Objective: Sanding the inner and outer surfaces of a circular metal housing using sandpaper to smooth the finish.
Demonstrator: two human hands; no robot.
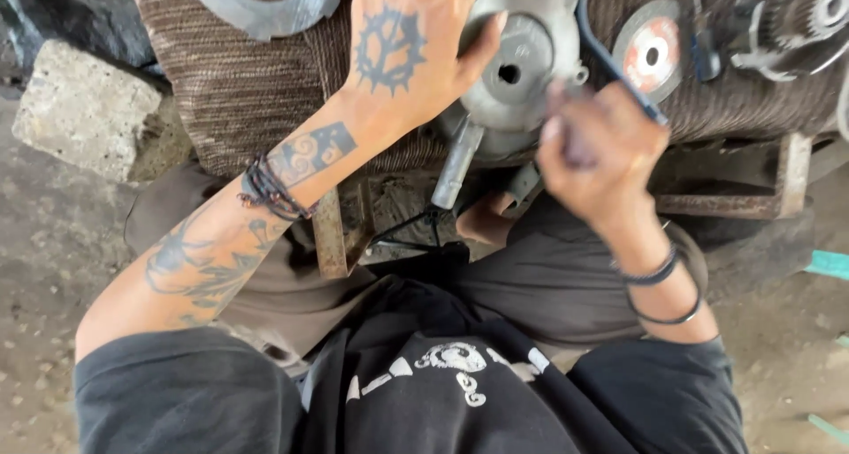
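At bench edge, perhaps gripped housing

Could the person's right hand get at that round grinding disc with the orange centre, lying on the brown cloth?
Probably yes. The right hand is just below the grinding disc, which lies uncovered on the brown cloth; only the tool it grips occupies it.

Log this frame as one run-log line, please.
left hand: steadies grey metal housing | right hand: grips blue-handled tool at housing | grinding disc beside, on woven mat
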